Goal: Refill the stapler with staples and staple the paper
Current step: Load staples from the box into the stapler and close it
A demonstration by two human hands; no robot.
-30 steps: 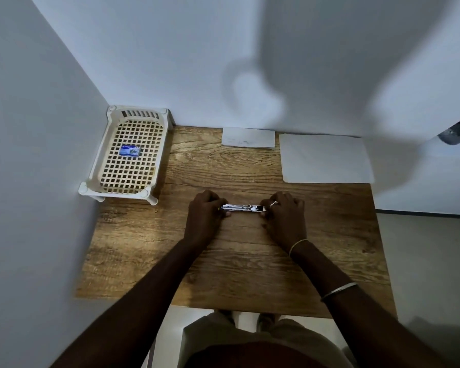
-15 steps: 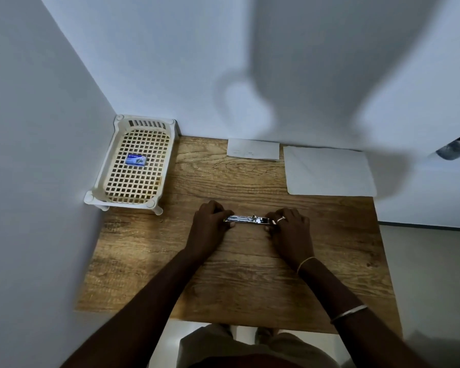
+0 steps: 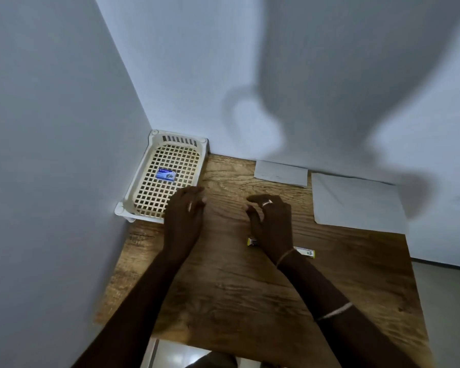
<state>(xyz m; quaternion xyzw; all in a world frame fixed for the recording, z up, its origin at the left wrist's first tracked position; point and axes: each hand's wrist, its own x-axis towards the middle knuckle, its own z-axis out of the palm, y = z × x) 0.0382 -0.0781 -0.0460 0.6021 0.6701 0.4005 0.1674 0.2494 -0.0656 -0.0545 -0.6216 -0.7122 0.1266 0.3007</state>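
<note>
The stapler [image 3: 306, 252], yellow-ended, lies on the wooden table [image 3: 237, 288], mostly hidden under my right wrist; only its two ends show. My right hand [image 3: 271, 221] hovers above it with fingers curled apart, holding nothing. My left hand [image 3: 183, 219] is open, fingers extended, by the near right corner of the cream basket [image 3: 144, 197]. A small blue staple box [image 3: 165, 174] lies inside the basket. A large white paper sheet [image 3: 356, 200] and a smaller sheet [image 3: 280, 172] rest at the table's back edge.
White walls close in the table on the left and at the back. The basket fills the back left corner. The table's right edge drops to a grey floor [image 3: 446, 301].
Both hands have let go of the stapler, which now lies on the table. My left hand moved toward the basket, my right hand lifted and opened. The camera tilted up.
</note>
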